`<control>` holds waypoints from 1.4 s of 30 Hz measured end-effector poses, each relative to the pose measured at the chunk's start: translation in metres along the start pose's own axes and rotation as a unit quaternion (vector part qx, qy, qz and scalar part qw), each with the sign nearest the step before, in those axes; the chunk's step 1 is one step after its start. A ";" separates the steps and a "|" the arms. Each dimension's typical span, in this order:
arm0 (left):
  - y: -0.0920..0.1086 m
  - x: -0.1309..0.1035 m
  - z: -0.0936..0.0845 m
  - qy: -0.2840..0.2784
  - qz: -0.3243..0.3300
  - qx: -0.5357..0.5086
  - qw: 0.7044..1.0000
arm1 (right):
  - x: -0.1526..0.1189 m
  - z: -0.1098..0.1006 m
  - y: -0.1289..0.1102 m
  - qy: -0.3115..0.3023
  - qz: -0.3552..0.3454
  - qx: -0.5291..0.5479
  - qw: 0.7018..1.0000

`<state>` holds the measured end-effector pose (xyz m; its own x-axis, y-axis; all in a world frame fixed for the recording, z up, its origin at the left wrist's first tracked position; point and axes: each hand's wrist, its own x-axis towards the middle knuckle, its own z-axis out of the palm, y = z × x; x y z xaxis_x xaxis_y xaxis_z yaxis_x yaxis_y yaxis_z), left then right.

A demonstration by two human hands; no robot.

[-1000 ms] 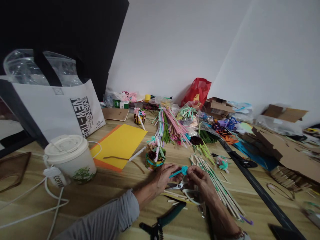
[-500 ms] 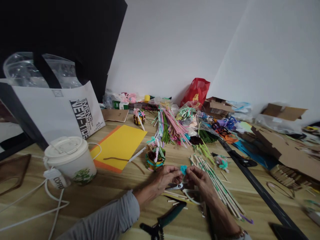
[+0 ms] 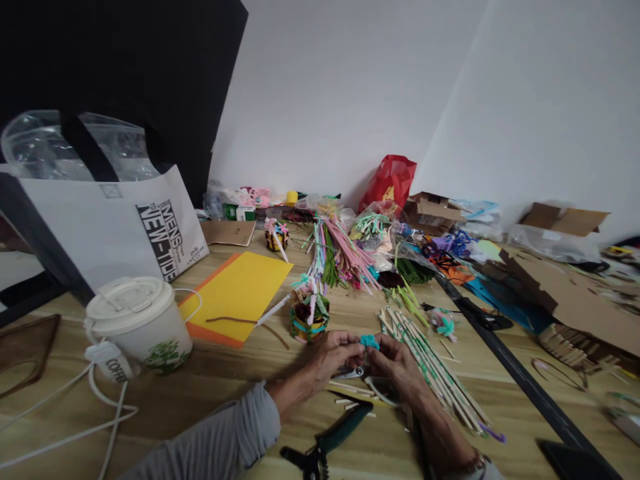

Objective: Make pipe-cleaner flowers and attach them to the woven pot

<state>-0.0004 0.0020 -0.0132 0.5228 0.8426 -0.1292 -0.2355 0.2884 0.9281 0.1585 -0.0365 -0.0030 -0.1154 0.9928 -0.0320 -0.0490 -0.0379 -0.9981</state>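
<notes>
Over table (image 3: 210,427), L hand (image 3: 331,357) & R hand (image 3: 401,368) had narrow fingertip grip on small blue flower (image 3: 370,342); scissors (image 3: 357,373) partly hidden below, wrapped sticks (image 3: 434,369) nr R hand.

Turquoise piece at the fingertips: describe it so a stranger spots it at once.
Over the wooden table, left of the pale sticks, the left hand and right hand nearly meet. The small, lobed turquoise piece sits between their fingertips; it alone is held, unlike the turquoise-banded decoration behind.
</notes>
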 end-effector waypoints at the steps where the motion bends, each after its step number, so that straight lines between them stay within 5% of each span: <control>1: -0.001 0.001 -0.001 0.000 -0.001 0.001 1.000 | 0.000 0.001 0.000 0.004 0.002 0.001 1.000; 42: 0.000 -0.003 0.004 0.002 -0.011 -0.035 0.999 | -0.003 0.011 -0.006 -0.014 -0.004 -0.003 1.000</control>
<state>0.0015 -0.0027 -0.0116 0.5255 0.8372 -0.1514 -0.2805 0.3385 0.8982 0.1479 -0.0406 0.0036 -0.1430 0.9894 -0.0232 -0.0445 -0.0299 -0.9986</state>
